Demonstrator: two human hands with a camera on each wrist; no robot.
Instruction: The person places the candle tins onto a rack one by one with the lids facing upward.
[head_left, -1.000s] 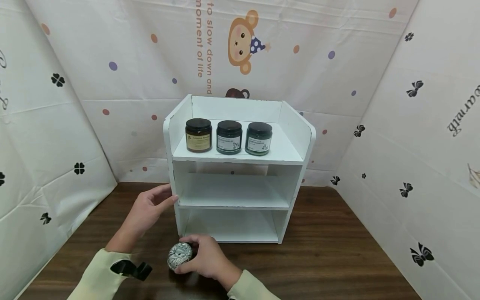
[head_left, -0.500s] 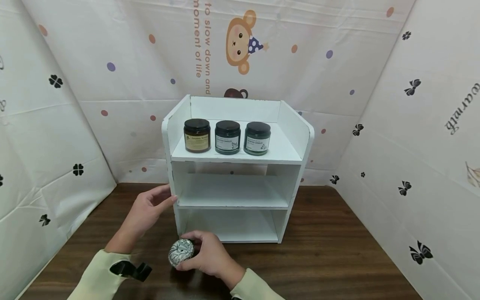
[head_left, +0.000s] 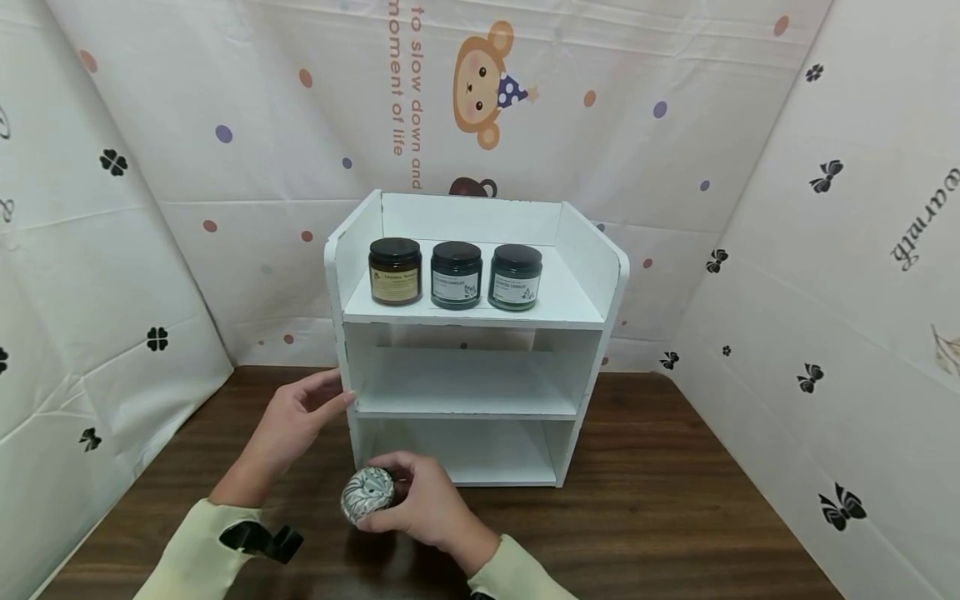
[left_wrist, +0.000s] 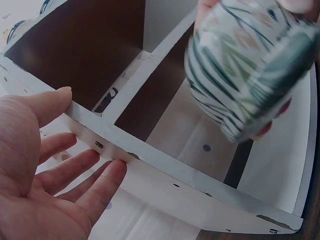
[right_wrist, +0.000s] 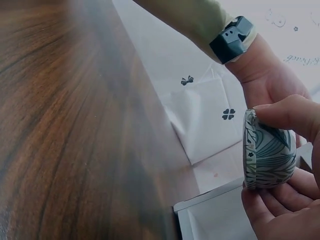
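Observation:
My right hand (head_left: 427, 508) pinches a small round tin (head_left: 367, 495) with a green-and-white leaf pattern between thumb and fingers. The tin is just above the table, before the lower left corner of a white shelf unit (head_left: 472, 414). Seen from the right wrist, the tin (right_wrist: 270, 152) is tilted on its side, thumb on one edge and fingers under the other. My left hand (head_left: 296, 417) touches the shelf's left side panel. In the left wrist view the left hand's thumb lies at the front edge, and its fairly straight fingers (left_wrist: 107, 182) rest against the outer face.
On the top shelf stand three black-lidded candle jars: an amber jar (head_left: 395, 272), a green jar (head_left: 456, 275) in the middle and another green jar (head_left: 515, 277) to the right. A brown wooden table (head_left: 645, 500) bears the unit. Printed white cloth (head_left: 660, 200) hangs around it.
My right hand has lifted the tin slightly and carried it a little right and toward the shelf. My left hand has stayed at the shelf's side.

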